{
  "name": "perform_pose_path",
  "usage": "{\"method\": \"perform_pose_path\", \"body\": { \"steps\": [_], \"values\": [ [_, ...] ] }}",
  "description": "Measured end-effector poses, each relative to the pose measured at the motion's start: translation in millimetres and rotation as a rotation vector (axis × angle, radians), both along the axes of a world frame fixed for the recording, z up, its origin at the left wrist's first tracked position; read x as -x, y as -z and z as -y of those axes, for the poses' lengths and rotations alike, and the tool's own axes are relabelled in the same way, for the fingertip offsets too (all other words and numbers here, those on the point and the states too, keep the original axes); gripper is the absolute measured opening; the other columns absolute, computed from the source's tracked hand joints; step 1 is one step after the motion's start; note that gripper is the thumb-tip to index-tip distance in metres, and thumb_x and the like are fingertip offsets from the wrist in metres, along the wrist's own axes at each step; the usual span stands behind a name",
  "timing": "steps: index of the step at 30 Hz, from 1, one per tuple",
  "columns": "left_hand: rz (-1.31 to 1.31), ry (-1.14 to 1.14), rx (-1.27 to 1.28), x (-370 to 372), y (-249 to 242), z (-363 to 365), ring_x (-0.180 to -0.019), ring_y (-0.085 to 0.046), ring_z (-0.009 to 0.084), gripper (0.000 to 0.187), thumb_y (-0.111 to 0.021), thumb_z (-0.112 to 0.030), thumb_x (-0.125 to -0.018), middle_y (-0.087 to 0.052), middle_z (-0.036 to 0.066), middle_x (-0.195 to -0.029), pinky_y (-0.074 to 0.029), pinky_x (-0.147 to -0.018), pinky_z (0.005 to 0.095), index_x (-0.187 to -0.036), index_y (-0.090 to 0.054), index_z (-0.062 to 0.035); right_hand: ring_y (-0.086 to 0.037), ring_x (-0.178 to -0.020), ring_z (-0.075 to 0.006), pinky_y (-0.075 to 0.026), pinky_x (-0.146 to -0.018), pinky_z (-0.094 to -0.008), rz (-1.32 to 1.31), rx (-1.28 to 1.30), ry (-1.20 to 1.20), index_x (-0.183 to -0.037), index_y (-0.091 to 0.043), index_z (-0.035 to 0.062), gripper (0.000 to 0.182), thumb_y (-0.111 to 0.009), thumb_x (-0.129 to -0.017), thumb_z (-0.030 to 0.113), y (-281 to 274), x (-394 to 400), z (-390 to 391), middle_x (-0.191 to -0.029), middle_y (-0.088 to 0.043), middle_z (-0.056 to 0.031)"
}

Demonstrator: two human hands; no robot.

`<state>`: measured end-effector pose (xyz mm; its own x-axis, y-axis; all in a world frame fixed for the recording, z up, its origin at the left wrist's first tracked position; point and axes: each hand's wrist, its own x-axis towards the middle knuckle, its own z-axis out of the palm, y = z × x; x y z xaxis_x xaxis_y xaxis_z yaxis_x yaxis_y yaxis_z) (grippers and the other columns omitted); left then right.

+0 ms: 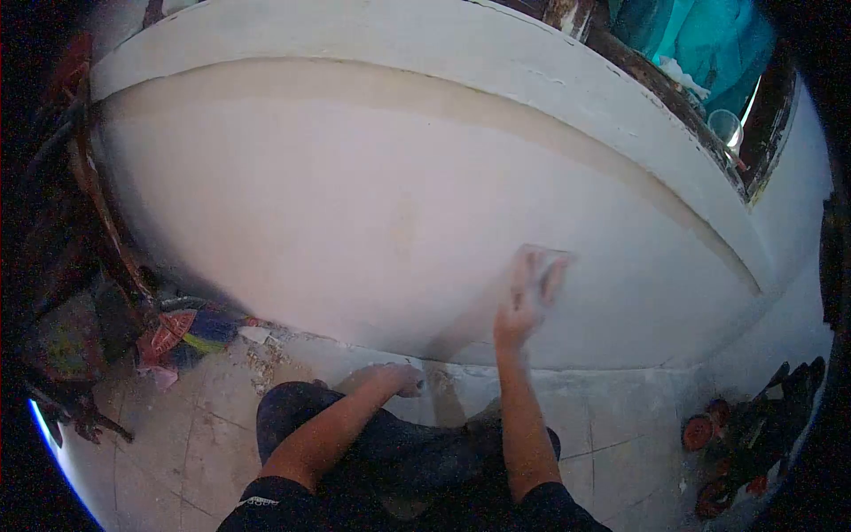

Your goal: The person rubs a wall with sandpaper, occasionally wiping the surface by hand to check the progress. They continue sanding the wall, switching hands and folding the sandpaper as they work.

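Observation:
My right hand (525, 306) is pressed up against the pale plastered wall (328, 195), gripping what looks like a flat sanding block (548, 253). Motion smears both the fingers and the block, and only the block's upper edge shows fairly clearly. Lower down, my left hand (399, 379) hangs by my left knee with its fingers curled in. Whether anything lies inside those fingers is hidden. The wall is smooth, with a faint tan patch near its middle.
A raised white ledge (355, 66) curves along the wall's top. Teal cloth (709, 49) and a clear cup (724, 129) are at upper right. Crumpled red packaging (168, 332) and debris (266, 359) lie left on the tiled floor (208, 452). A dark object with red wheels (698, 433) stands right.

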<state>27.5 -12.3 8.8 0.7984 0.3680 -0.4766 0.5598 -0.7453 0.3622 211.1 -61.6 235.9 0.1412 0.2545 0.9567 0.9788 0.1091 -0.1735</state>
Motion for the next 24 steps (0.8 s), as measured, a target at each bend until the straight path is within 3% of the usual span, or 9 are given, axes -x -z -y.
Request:
{"method": "perform_pose_path", "body": {
  "steps": [2,4,5,9,12,15,18,24],
  "values": [
    [0.013,-0.019,-0.086,-5,30,-1,-0.118,-0.064,0.0348,0.043,-0.062,-0.041,-0.093,-0.067,0.015,-0.128,-0.052,-0.097,0.0526,-0.126,-0.065,-0.0132,-0.025,-0.152,-0.0411,-0.016,-0.125,-0.0538,0.036,0.088,0.009,-0.141,-0.061,0.0071,0.047,-0.056,-0.095,0.002,-10,21,-3,-0.150,-0.054,-0.0135],
    [0.001,-0.023,-0.052,3,-8,7,-0.117,-0.065,0.0350,0.043,-0.062,-0.041,-0.094,-0.067,0.016,-0.127,-0.053,-0.096,0.0524,-0.126,-0.065,-0.0130,-0.025,-0.152,-0.0413,-0.015,-0.125,-0.0535,0.063,0.178,0.023,-0.140,-0.061,0.0077,0.046,-0.056,-0.095,0.002,-37,31,-3,-0.150,-0.054,-0.0122],
    [-0.011,-0.029,-0.019,5,-24,9,-0.117,-0.065,0.0352,0.042,-0.061,-0.040,-0.095,-0.067,0.017,-0.126,-0.053,-0.096,0.0522,-0.127,-0.064,-0.0128,-0.025,-0.152,-0.0418,-0.016,-0.124,-0.0535,0.080,0.127,0.027,-0.139,-0.062,0.0080,0.045,-0.056,-0.095,0.002,-59,31,-6,-0.150,-0.055,-0.0112],
    [0.023,0.049,-0.034,-4,16,-3,-0.115,-0.065,0.0349,0.042,-0.061,-0.041,-0.095,-0.069,0.016,-0.124,-0.053,-0.095,0.0525,-0.125,-0.065,-0.0119,-0.024,-0.151,-0.0472,-0.019,-0.124,-0.0537,0.066,-0.112,0.007,-0.139,-0.063,0.0111,0.046,-0.055,-0.094,0.006,-100,1,-17,-0.152,-0.053,-0.0060],
    [-0.041,0.032,-0.026,-3,-1,-3,-0.114,-0.066,0.0350,0.042,-0.062,-0.044,-0.093,-0.069,0.014,-0.123,-0.053,-0.093,0.0531,-0.122,-0.067,-0.0121,-0.024,-0.151,-0.0470,-0.018,-0.124,-0.0538,-0.071,-0.199,-0.042,-0.139,-0.064,0.0108,0.044,-0.057,-0.095,0.009,-76,-19,-12,-0.151,-0.054,-0.0061],
    [-0.004,-0.086,-0.029,11,-46,10,-0.112,-0.067,0.0349,0.042,-0.063,-0.044,-0.092,-0.070,0.012,-0.123,-0.054,-0.091,0.0540,-0.119,-0.068,-0.0132,-0.026,-0.150,-0.0475,-0.020,-0.123,-0.0543,0.004,-0.132,0.006,-0.139,-0.064,0.0118,0.043,-0.058,-0.096,0.012,-40,3,-13,-0.148,-0.057,-0.0080],
    [0.027,-0.108,-0.007,14,-62,16,-0.112,-0.067,0.0353,0.041,-0.062,-0.044,-0.091,-0.070,0.014,-0.121,-0.054,-0.092,0.0541,-0.120,-0.068,-0.0144,-0.025,-0.152,-0.0422,-0.022,-0.123,-0.0528,0.102,0.082,0.058,-0.135,-0.065,0.0076,0.036,-0.055,-0.101,0.012,-49,33,-15,-0.148,-0.056,-0.0116],
    [-0.064,-0.112,0.002,18,-80,20,-0.113,-0.067,0.0370,0.048,-0.062,-0.045,-0.092,-0.069,0.017,-0.124,-0.053,-0.094,0.0525,-0.124,-0.067,-0.0094,-0.025,-0.152,-0.0432,-0.023,-0.122,-0.0527,0.092,-0.110,0.051,-0.138,-0.063,0.0078,0.042,-0.053,-0.098,0.002,-117,18,-22,-0.147,-0.056,-0.0135]
  ]
}}
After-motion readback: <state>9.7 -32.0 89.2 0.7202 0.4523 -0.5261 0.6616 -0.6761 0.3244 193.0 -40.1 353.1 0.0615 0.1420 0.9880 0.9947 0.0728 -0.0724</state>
